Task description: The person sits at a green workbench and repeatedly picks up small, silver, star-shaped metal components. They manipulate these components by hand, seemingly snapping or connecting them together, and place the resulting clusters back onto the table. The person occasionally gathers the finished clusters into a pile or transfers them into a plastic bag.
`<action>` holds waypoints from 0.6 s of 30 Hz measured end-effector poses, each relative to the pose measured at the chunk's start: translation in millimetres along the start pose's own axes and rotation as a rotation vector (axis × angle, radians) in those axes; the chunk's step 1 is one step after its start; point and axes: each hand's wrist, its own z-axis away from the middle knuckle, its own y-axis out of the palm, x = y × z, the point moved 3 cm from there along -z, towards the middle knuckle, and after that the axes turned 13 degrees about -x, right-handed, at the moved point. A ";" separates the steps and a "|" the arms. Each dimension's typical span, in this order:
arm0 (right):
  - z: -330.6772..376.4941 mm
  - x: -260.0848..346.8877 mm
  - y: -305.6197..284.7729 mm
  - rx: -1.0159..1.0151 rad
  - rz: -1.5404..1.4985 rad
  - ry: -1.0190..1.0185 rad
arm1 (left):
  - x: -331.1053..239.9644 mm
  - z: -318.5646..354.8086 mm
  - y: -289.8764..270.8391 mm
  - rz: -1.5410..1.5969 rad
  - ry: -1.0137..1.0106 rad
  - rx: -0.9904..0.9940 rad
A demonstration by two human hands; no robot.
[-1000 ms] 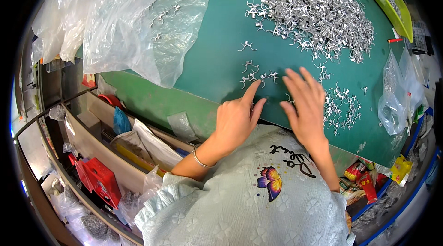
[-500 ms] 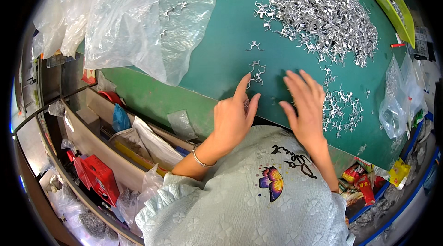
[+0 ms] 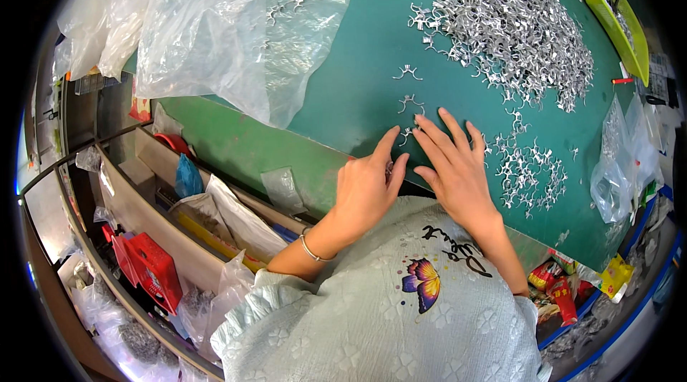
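My left hand [image 3: 363,192] is at the near edge of the green table, index finger and thumb apart and pointing forward. Its other fingers are curled in, and a bit of silvery metal shows among them, apparently small metal clips; how many is hidden. My right hand [image 3: 458,178] is spread palm down, holding nothing. Between both hands' index fingertips lies a small curved metal clip [image 3: 406,136], partly covered. Farther off, a second clip [image 3: 411,103] and a third clip [image 3: 408,72] lie in a line. Right of my right hand is a loose cluster of the same clips [image 3: 533,171].
A large heap of clips [image 3: 512,27] covers the table's far right. A clear plastic bag [image 3: 215,31] with a few clips on it spreads at left. A yellow-green basket [image 3: 617,20] and another plastic bag [image 3: 612,167] stand right. Below left are drawers and a red basket [image 3: 150,267].
My right hand has moved left and its fingertips are now close to the nearest clip. My left index finger has drawn back slightly. The whole view has shifted a little.
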 end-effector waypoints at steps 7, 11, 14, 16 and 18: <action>14.8 -17.5 -17.0 -0.201 -0.087 0.121 | 2.9 -0.9 1.0 0.083 0.012 0.031; -10.6 -5.3 -1.7 -0.107 -0.093 0.092 | 3.1 -9.6 -0.8 0.078 0.006 -0.034; -16.1 -4.0 7.7 -0.048 -0.008 0.059 | 1.2 -14.1 -0.1 0.064 -0.027 -0.021; -16.4 -4.3 9.1 -0.027 0.035 0.053 | 2.3 -15.1 1.3 0.049 -0.020 -0.014; -13.4 -5.1 4.5 -0.012 0.060 0.052 | 2.1 -16.2 1.6 0.042 -0.007 0.008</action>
